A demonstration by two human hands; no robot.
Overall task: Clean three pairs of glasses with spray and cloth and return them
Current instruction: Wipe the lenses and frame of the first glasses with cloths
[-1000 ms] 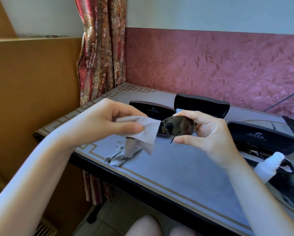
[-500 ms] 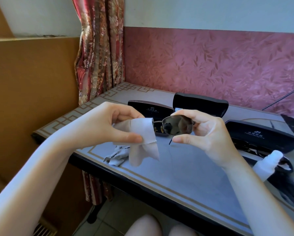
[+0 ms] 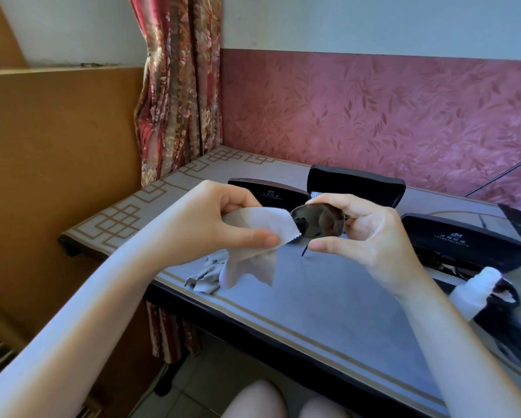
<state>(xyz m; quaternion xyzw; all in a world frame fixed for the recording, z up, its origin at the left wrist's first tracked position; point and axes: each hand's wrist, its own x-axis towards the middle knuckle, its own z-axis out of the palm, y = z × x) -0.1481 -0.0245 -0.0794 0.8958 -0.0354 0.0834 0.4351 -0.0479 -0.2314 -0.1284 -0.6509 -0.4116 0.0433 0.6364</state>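
The left hand (image 3: 214, 227) pinches the cloth (image 3: 254, 226) on the sunglasses (image 3: 318, 221) gripped by the right hand (image 3: 373, 239); the bare lens probably needs wiping next.

Soft matt cloth (image 3: 254, 224) – glossy dark lens (image 3: 318, 220) – smooth, faintly reflective tabletop (image 3: 328, 297)

One head-worn wide camera looks forward and down, close over left hand (image 3: 211, 227) and right hand (image 3: 373, 239) above the table (image 3: 328, 303).

A lived-in room of a home, it seems. A flowered red curtain (image 3: 177, 86) hangs beside pink leaf-patterned wallpaper (image 3: 373, 116), and a table (image 3: 313, 312) with a fret-bordered top stands over a tiled floor (image 3: 211, 384)
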